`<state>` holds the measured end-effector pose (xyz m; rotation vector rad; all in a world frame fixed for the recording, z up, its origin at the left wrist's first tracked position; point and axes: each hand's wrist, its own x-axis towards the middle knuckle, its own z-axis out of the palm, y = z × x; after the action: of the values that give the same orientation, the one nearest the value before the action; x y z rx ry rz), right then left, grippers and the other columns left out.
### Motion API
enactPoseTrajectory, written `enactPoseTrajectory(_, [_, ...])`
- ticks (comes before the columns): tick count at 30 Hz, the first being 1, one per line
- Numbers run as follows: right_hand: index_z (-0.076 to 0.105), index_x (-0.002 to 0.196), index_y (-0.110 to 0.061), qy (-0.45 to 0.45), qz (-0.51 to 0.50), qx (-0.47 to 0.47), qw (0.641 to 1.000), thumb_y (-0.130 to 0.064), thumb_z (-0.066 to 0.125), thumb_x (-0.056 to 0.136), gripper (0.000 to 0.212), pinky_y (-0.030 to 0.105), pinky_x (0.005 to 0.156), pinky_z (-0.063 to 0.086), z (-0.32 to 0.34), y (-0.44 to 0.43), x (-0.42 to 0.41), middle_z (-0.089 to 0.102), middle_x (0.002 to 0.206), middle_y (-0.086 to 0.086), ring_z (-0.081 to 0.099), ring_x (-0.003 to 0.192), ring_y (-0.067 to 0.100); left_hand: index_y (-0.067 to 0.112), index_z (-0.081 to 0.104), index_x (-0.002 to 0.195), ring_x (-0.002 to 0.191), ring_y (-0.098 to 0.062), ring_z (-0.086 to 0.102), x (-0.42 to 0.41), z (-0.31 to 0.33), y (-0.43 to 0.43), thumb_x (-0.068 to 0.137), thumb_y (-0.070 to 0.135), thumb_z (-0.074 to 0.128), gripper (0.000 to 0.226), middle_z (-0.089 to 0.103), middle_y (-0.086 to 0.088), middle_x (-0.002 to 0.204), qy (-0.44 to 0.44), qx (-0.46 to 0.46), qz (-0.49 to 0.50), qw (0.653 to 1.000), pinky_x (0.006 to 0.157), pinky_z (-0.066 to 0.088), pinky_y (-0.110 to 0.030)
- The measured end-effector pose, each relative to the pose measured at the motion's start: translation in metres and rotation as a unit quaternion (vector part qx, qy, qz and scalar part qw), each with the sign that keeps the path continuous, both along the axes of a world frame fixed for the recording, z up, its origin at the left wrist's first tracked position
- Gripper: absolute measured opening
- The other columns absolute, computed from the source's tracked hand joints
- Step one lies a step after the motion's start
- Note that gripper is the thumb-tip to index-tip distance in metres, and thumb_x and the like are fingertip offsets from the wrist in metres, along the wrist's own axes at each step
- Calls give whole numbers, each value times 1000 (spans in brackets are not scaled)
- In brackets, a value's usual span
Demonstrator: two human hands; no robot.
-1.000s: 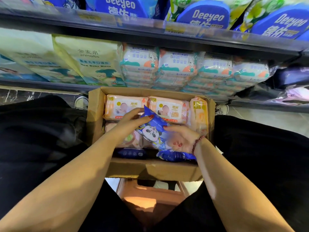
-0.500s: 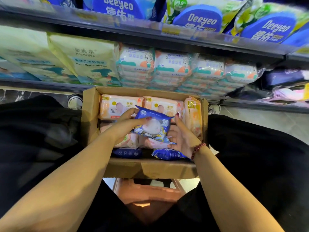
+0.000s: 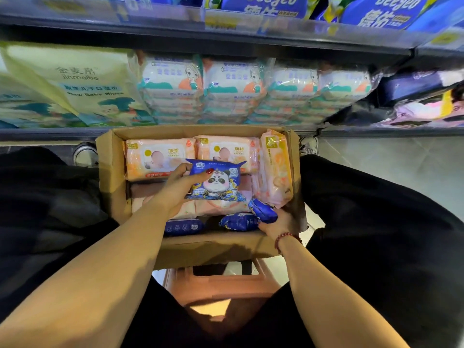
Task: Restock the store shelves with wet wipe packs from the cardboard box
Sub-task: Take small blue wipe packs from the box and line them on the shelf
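The left forearm comes in bare from the lower left and reaches over the near wall of the cardboard box (image 3: 111, 172). The left hand (image 3: 173, 190) is above the middle of the box. Its thumb lies on the front and its fingers are curled behind the panda pack (image 3: 218, 183), which it holds upright by the left edge, a little above the packs that lie in the box. The right forearm comes from the lower right, with a bracelet (image 3: 285, 238) of dark red beads at the wrist. The right hand (image 3: 280, 223) is low in the near right corner of the box, and its fingers are closed round a dark blue pack (image 3: 263, 212).

The box is of brown corrugated card with its flaps open. Inside it, the peach packs (image 3: 158, 158) are flat, soft pillows of shiny film; one more stands on edge against the right wall. The panda pack is glossy blue film with crimped ends. Behind the box, the shelf (image 3: 50, 133) is dark metal and carries wipes in clear wrap. Under the box is a stool (image 3: 221, 285) of smooth brownish plastic.
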<state>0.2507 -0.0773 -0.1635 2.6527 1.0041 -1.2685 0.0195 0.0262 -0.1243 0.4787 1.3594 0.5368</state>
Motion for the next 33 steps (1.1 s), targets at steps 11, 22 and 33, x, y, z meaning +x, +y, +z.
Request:
enactPoseTrajectory(11, [64,116,-12,6,-23,-23,999,-25,76,77,43,22,75,42,-30,14,11,67,116,8,63,102,25,16,55,94,81,-21,72,0,-13,-2,80,11,72,23,73,-8,93,15,-4,30,999,62,56,-28])
enactPoseTrajectory(22, [50,55,-11,-27,15,71,997,0,49,86,33,24,66,36,-11,5,9,59,76,15,57,79,28,19,55,90,74,-13,73,-6,5,-5,79,15,74,22,76,1,83,7,16,41,999,62,54,-27])
enactPoseTrajectory(33, [71,100,-6,-45,22,6,999,-12,76,77,25,34,85,53,-7,10,6,69,106,12,63,102,29,15,55,103,77,-14,73,-18,26,-15,81,13,72,28,74,-5,95,-11,43,66,997,59,55,-24])
